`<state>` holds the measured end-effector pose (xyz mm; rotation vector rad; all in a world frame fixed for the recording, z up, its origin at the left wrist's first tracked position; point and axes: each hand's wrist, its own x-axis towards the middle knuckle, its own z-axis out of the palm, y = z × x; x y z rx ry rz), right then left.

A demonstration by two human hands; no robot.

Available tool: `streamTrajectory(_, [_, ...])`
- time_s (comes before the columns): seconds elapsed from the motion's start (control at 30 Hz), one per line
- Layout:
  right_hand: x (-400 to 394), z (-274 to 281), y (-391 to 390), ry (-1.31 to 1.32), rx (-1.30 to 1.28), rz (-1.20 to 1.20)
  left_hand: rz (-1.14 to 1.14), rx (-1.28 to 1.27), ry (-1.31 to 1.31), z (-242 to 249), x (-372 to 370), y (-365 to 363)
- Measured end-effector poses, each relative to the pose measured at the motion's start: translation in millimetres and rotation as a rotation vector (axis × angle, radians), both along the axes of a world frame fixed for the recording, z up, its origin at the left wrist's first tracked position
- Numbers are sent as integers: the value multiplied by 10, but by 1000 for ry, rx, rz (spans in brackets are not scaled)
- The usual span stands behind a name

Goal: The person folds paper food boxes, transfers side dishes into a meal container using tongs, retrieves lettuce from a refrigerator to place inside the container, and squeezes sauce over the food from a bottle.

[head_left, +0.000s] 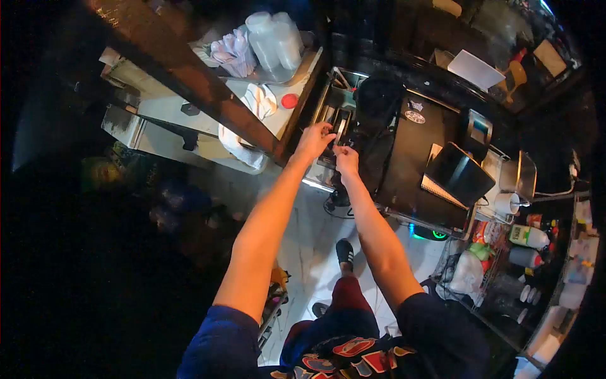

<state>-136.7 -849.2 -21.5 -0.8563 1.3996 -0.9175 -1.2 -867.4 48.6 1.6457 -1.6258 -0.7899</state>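
Both arms reach forward over a narrow dark bin with compartments point(344, 95). My left hand point(314, 141) is at the bin's near part, its fingers bent inward toward a thin pale strip point(341, 129). Just to the right and nearer to me, my right hand point(346, 162) has its fingers pinched together at the strip's lower end. The two hands' fingertips are close together. What kind of thing the strip is cannot be made out, nor whether the left fingers grip it too.
Left of the bin, a counter holds stacked clear plastic containers point(268, 47), a patterned cup of utensils point(233, 54), a striped cloth point(259, 101) and a red lid point(289, 101). A brown post point(189, 76) crosses before it. Rightward are a black tabletop point(413, 158), a tablet point(461, 175) and shelved bottles point(529, 237).
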Motion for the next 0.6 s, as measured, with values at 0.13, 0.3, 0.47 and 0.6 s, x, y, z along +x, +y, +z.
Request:
streamTrajectory(0.13, [-35,213,234,3,-74,1,-59,130,-238,22,-69,-140])
streamTrajectory(0.3, [153,-107,817,-109,-49,-91,-134,180,-229,-10,24,-68])
streamTrajectory(0.47, [204,-276,795,70,-128,-68,-188,265,-228,27,52,83])
streamTrajectory(0.6, [245,-250,746,144,-92,-85,-186,217,-353,-23,25,103])
